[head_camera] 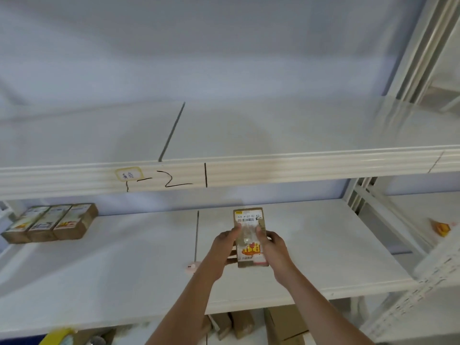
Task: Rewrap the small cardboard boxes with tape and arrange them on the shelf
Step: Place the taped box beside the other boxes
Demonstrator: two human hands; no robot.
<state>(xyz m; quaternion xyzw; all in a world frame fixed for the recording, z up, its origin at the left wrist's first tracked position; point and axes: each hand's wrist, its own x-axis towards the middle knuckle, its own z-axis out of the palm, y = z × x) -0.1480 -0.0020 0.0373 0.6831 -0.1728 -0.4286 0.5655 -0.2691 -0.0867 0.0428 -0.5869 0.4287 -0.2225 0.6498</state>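
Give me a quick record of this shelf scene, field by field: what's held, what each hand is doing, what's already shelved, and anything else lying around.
held item: small cardboard box, taped, with a barcode label on top
left hand: left hand grips the box's left side
right hand: right hand grips the box's right side
box position: over the middle shelf; contact with it cannot be told
already shelved: three boxes side by side at the shelf's far left
other items: small pink object on the shelf; yellow tape roll at bottom left; more cartons below

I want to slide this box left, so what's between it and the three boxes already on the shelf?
Head view: between the held box and the three boxes, bare white shelf, one dark seam.
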